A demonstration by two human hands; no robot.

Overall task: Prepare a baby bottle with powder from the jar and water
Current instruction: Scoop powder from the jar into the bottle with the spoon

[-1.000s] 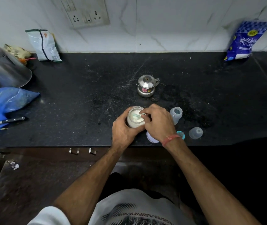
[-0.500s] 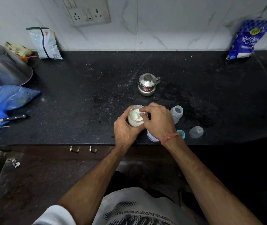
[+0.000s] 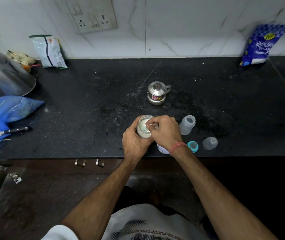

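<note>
A small glass jar (image 3: 142,126) of white powder stands open near the counter's front edge. My left hand (image 3: 134,144) wraps around its near side. My right hand (image 3: 164,132) hovers over the jar's mouth, fingers pinched on a small pale scoop that dips into the powder; the scoop is mostly hidden. Just right of the jar stands the open clear baby bottle (image 3: 187,124). The jar's white lid (image 3: 162,148) lies partly under my right wrist. The teal nipple ring (image 3: 192,146) and a clear bottle cap (image 3: 209,143) lie further right.
A small steel lidded pot (image 3: 157,95) stands behind the jar. At the left lie a knife (image 3: 5,133) on a blue plastic bag (image 3: 3,115) and a steel vessel (image 3: 3,73). A pouch (image 3: 49,51) and a blue sugar bag (image 3: 261,44) lean on the wall.
My right hand has pushed the scoop further down into the jar, fingers now over its mouth. The left hand keeps its hold on the jar.
</note>
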